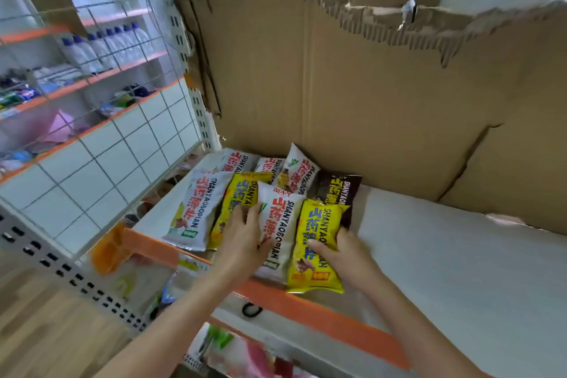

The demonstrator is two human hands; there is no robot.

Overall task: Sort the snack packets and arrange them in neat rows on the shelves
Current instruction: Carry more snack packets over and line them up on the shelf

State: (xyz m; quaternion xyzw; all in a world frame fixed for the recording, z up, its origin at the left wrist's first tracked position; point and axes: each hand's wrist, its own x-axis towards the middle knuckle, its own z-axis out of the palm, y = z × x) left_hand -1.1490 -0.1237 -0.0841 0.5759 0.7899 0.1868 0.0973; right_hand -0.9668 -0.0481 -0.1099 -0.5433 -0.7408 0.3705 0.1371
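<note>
Several snack packets lie on a white shelf (454, 255) with an orange front edge. My right hand (343, 255) grips a yellow packet (319, 242) at the shelf's front, fingers curled round its right side. Beside it lies a white packet (283, 221), which my left hand (245, 239) holds from the left, thumb on its face. Further left are another yellow packet (236, 199) and a white packet (196, 209). Behind them a white packet (299, 173) leans upright, a dark brown packet (339, 190) sits at the right, and more white ones lie at the back.
Torn cardboard (368, 86) stands behind the shelf. A white wire grid (122, 144) closes the shelf's left end. Beyond it, orange-edged shelves carry white bottles (104, 46) and mixed goods. More packets show on the shelf below (233, 350). Wooden floor at lower left.
</note>
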